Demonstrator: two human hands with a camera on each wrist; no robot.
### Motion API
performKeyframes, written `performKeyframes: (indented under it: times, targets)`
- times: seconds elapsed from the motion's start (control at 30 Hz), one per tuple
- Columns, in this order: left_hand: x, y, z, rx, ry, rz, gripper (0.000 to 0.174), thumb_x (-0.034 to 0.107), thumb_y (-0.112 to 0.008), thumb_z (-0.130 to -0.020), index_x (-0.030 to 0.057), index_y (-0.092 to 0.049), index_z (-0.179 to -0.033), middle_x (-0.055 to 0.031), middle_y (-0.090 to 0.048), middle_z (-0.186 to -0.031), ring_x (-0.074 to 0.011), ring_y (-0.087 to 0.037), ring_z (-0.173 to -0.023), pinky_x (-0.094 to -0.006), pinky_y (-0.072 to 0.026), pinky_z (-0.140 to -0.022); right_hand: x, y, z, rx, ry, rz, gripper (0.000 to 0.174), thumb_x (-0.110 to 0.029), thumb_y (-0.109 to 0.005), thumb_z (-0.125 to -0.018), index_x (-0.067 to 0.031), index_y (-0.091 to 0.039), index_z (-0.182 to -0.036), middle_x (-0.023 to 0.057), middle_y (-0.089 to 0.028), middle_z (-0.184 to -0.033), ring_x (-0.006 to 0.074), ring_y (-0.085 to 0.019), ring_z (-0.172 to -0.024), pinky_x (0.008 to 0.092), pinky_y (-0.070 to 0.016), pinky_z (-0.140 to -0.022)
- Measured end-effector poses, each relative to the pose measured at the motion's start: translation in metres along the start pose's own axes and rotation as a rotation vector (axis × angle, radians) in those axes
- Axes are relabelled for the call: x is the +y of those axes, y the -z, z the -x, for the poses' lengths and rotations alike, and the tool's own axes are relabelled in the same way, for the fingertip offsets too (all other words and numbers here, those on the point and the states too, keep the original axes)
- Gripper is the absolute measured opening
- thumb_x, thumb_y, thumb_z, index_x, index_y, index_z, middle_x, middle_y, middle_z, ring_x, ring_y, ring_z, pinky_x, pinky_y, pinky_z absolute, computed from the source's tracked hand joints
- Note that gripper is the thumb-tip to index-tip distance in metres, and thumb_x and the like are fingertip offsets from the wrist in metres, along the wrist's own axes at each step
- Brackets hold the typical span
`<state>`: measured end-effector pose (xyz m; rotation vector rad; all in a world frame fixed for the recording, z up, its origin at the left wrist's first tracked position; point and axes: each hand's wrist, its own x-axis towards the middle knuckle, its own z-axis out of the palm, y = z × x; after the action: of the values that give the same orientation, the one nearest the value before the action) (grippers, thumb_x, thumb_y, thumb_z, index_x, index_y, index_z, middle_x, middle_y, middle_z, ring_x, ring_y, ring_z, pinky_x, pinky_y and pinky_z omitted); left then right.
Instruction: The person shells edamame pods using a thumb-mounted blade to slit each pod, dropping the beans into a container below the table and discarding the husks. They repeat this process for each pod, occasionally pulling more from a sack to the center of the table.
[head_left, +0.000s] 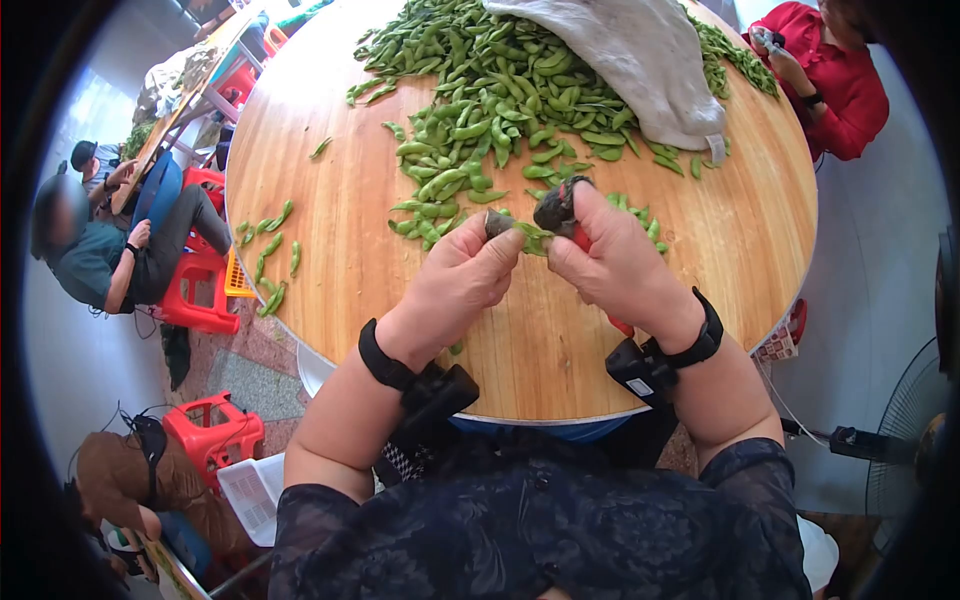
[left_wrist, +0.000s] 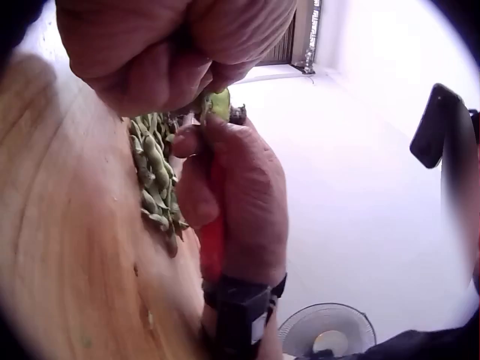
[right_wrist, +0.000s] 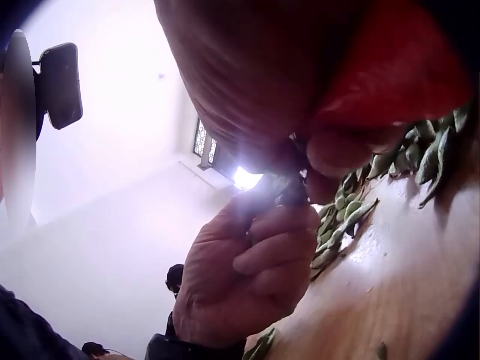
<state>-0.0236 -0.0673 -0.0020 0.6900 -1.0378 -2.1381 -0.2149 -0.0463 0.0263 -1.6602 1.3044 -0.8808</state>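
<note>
Over the near half of the round table, my left hand [head_left: 465,268] pinches a green edamame pod [head_left: 532,238] between thumb and fingers. A grey cover [head_left: 497,224] sits on one of its fingertips. My right hand [head_left: 618,258] meets it at the pod's other end, with thumb and finger right at the pod. Curled in the right palm is a red-handled tool [left_wrist: 214,225], its working end hidden by the fingers. A dark wrapping [head_left: 553,206] covers a right fingertip. In the right wrist view, the red handle [right_wrist: 405,71] shows large beside the fingers.
A big heap of edamame pods [head_left: 480,110] spreads beyond the hands, partly under a white cloth [head_left: 630,60]. Several loose pods [head_left: 268,255] lie at the table's left. People sit around, one in red [head_left: 835,80] at the right. A fan [head_left: 915,440] stands at the lower right.
</note>
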Motion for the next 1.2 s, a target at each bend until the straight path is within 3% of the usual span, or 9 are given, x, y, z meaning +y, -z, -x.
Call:
performKeyframes:
  times: [0.17, 0.33, 0.43, 0.57, 0.63, 0.77, 0.9, 1.1, 1.2]
  targets:
    - [-0.01, -0.001, -0.001, 0.092, -0.205, -0.548, 0.008, 0.013, -0.051, -0.096, 0.0062, -0.054, -0.099, 0.008, -0.046, -0.078, -0.0009, -0.038, -0.067, -0.0178, -0.0349, -0.057, 0.002, -0.003, 0.004, 0.126, 0.314, 0.24, 0.022, -0.005, -0.06, -0.077, -0.0022, -0.051, -0.098, 0.0129, -0.056, -0.07, 0.0278, -0.056, -0.055, 0.0343, -0.0434, -0.05]
    - [-0.01, -0.004, 0.006, -0.029, -0.144, -0.514, 0.022, 0.003, -0.042, -0.09, 0.0037, -0.052, -0.109, 0.0028, -0.05, -0.087, -0.0064, -0.045, -0.08, -0.0227, -0.0421, -0.073, -0.009, -0.009, 0.014, 0.1, 0.561, 0.379, 0.023, -0.002, -0.062, -0.074, -0.0028, -0.05, -0.094, 0.0129, -0.055, -0.068, 0.0314, -0.06, -0.061, 0.037, -0.0471, -0.049]
    - [-0.01, -0.003, 0.007, -0.001, -0.145, -0.485, 0.02, 0.003, -0.042, -0.09, 0.0046, -0.052, -0.107, 0.0033, -0.048, -0.082, -0.0053, -0.044, -0.075, -0.0209, -0.0407, -0.067, -0.011, -0.016, 0.019, 0.098, 0.642, 0.443, 0.023, -0.003, -0.062, -0.075, -0.0024, -0.051, -0.095, 0.0129, -0.056, -0.069, 0.0315, -0.06, -0.062, 0.0363, -0.0479, -0.049]
    - [0.002, 0.009, 0.003, 0.2, -0.214, -0.608, 0.019, 0.009, -0.041, -0.089, 0.0059, -0.054, -0.103, 0.0038, -0.044, -0.07, -0.0042, -0.035, -0.054, -0.0184, -0.0289, -0.05, -0.003, -0.021, 0.016, 0.225, 0.448, 0.264, 0.026, -0.001, -0.062, -0.076, -0.0013, -0.055, -0.101, 0.0101, -0.055, -0.061, 0.0293, -0.057, -0.05, 0.0365, -0.046, -0.046]
    - [0.015, 0.015, 0.003, 0.246, -0.153, 0.149, 0.014, 0.011, -0.04, -0.09, 0.0069, -0.05, -0.099, 0.0008, -0.043, -0.066, -0.0071, -0.035, -0.05, -0.0212, -0.0279, -0.047, -0.006, -0.021, 0.018, 0.183, 0.412, 0.302, 0.025, -0.005, -0.062, -0.077, -0.0022, -0.054, -0.101, 0.0107, -0.055, -0.062, 0.0302, -0.057, -0.051, 0.0372, -0.0469, -0.047]
    - [0.022, 0.013, 0.001, 0.368, -0.166, 0.285, 0.013, 0.012, -0.041, -0.092, 0.0078, -0.049, -0.101, 0.0014, -0.043, -0.069, -0.0065, -0.035, -0.049, -0.0209, -0.0275, -0.043, -0.004, -0.027, 0.021, -0.283, 0.468, 0.525, 0.024, -0.013, -0.063, -0.079, -0.0041, -0.054, -0.099, 0.0128, -0.056, -0.074, 0.0311, -0.06, -0.063, 0.039, -0.0484, -0.052]
    - [0.024, 0.01, 0.002, 0.398, -0.131, 0.248, 0.009, 0.014, -0.042, -0.094, 0.0072, -0.048, -0.094, -0.0019, -0.049, -0.072, -0.0094, -0.039, -0.052, -0.022, -0.0308, -0.047, 0.006, -0.01, 0.002, 0.071, 0.418, 0.638, 0.021, -0.007, -0.062, -0.078, -0.0048, -0.056, -0.098, 0.0139, -0.057, -0.079, 0.0319, -0.061, -0.067, 0.039, -0.0491, -0.056]
    - [0.015, 0.019, 0.003, 0.121, 0.018, 0.111, 0.023, 0.026, -0.044, -0.097, 0.0061, -0.055, -0.095, -0.0028, -0.053, -0.075, -0.0068, -0.041, -0.054, -0.0192, -0.0298, -0.043, 0.006, 0.0, -0.007, 0.099, 0.322, 0.989, 0.021, -0.007, -0.063, -0.078, -0.0036, -0.056, -0.098, 0.014, -0.059, -0.082, 0.031, -0.06, -0.065, 0.0381, -0.0482, -0.055]
    - [0.018, 0.009, 0.006, 0.07, 0.294, -0.069, 0.036, 0.04, -0.044, -0.098, 0.0063, -0.057, -0.097, -0.0013, -0.053, -0.075, -0.0049, -0.04, -0.054, -0.0169, -0.0279, -0.041, 0.009, 0.007, -0.012, 0.271, 0.347, 0.393, 0.028, -0.009, -0.067, -0.081, -0.0058, -0.058, -0.107, 0.0054, -0.059, -0.08, 0.014, -0.053, -0.057, 0.029, -0.0448, -0.053]
